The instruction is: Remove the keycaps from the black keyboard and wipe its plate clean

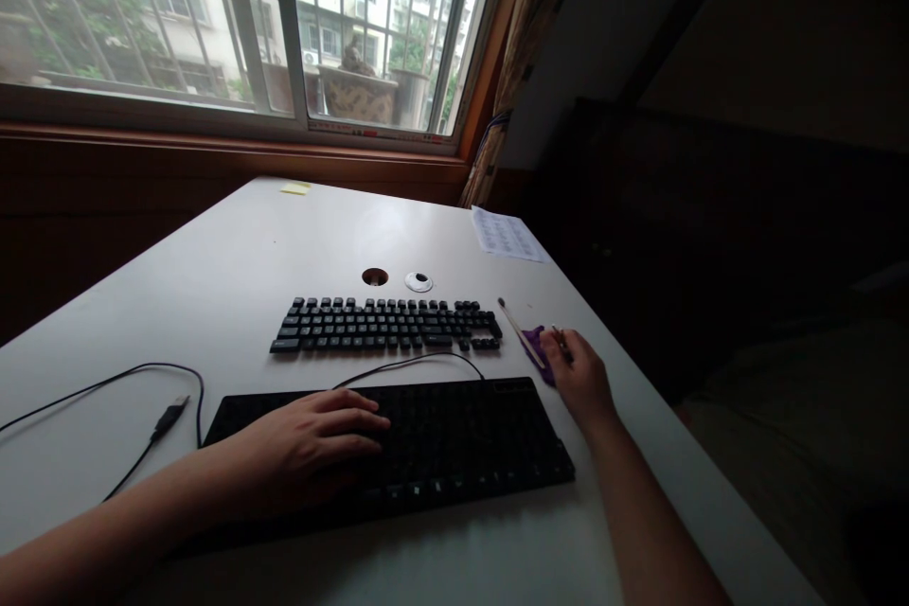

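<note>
My left hand (323,440) lies over the left half of a black keyboard (461,436), its fingers stretched out and touching the keys area. My right hand (580,377) is closed around a slim, pen-like tool (562,344) with a metallic tip; its exact kind is hard to make out. Under that hand, partly covered, is a crumpled purple cloth (534,341). A thin, pale-handled brush (522,333) with a dark head lies slanted across the cloth. Behind the keyboard, loose black keycaps (383,327) are laid out in rows, in a keyboard's layout.
Left of the keyboard, a black cable with a USB plug (170,417) curls over the white desk (177,284). A cable hole (375,276) and its round cover (418,282) lie behind the keycaps. Farther back are a printed sheet (507,235) and yellow sticky notes (295,188).
</note>
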`<state>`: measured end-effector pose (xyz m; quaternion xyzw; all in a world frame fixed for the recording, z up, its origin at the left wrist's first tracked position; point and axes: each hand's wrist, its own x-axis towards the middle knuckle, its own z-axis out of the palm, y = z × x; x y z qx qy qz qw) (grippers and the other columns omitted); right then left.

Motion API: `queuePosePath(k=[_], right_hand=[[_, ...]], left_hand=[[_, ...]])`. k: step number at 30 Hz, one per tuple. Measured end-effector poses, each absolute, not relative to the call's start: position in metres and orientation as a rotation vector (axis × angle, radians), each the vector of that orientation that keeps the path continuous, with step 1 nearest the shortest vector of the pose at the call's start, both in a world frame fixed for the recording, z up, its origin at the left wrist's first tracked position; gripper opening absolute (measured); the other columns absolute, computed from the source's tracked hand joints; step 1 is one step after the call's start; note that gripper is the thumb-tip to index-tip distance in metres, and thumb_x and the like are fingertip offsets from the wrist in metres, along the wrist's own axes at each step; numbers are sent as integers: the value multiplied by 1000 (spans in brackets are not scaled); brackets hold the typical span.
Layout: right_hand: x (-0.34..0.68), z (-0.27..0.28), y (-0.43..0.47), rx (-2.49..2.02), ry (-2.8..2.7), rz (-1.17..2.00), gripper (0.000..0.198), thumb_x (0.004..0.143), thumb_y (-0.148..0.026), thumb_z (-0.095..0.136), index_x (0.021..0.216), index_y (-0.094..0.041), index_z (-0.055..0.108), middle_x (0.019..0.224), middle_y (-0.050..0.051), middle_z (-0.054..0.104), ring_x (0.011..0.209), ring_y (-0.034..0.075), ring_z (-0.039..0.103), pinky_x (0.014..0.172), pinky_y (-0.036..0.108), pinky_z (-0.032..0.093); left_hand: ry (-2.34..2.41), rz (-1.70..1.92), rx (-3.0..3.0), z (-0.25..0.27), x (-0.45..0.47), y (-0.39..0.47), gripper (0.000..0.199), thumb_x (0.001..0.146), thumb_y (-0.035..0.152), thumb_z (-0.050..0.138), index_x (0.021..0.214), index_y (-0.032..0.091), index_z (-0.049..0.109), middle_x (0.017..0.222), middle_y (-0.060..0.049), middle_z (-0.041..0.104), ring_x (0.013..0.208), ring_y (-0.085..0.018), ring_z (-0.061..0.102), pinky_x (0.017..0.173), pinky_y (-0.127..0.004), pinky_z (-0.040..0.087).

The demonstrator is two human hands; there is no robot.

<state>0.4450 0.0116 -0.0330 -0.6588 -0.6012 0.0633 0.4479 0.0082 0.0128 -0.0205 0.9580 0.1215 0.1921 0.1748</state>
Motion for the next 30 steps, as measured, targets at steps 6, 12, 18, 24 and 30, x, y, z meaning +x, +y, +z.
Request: queuePosePath(k=[6, 12, 18, 24, 30], right_hand=[[446, -23, 1, -1569, -1228, 443, 43, 92, -69, 51, 96, -28, 41, 67, -7, 54, 50, 13, 51, 43, 22, 42], [438, -19, -26, -1436, -1099, 454, 34, 89, -57, 64, 95, -25, 54, 82, -1, 60, 69, 15, 60, 62, 28, 54], [430, -27, -78, -1582, -987, 239, 33, 81, -52, 74, 90, -22, 66, 87, 3, 67, 80, 20, 65, 69, 31, 55], [408, -13, -114, -1839, -882, 206, 41, 78, -60, 75, 88, -21, 65, 68, 2, 69, 60, 20, 67, 57, 30, 53], [399, -12, -117, -1903, -972, 140, 39, 85, -60, 67, 90, -23, 59, 71, 5, 73, 64, 25, 74, 61, 34, 58]], left_hand=[[338, 496, 2739, -21, 8, 14, 34, 96, 21, 65, 130, 23, 65, 138, -8, 64, 132, -28, 55, 107, -41, 56], [343, 531, 2717, -16, 9, 12, 34, 95, 20, 65, 130, 24, 66, 136, -8, 66, 128, -28, 59, 106, -39, 57], [314, 567, 2700, -19, 8, 13, 37, 94, 19, 67, 130, 26, 66, 135, -8, 66, 128, -28, 59, 106, -39, 56], [332, 532, 2709, -22, 7, 14, 36, 95, 19, 66, 130, 26, 66, 137, -7, 65, 129, -28, 58, 106, -42, 56], [324, 521, 2733, -21, 7, 14, 36, 94, 19, 66, 130, 25, 65, 138, -7, 64, 129, -28, 57, 106, -41, 55]])
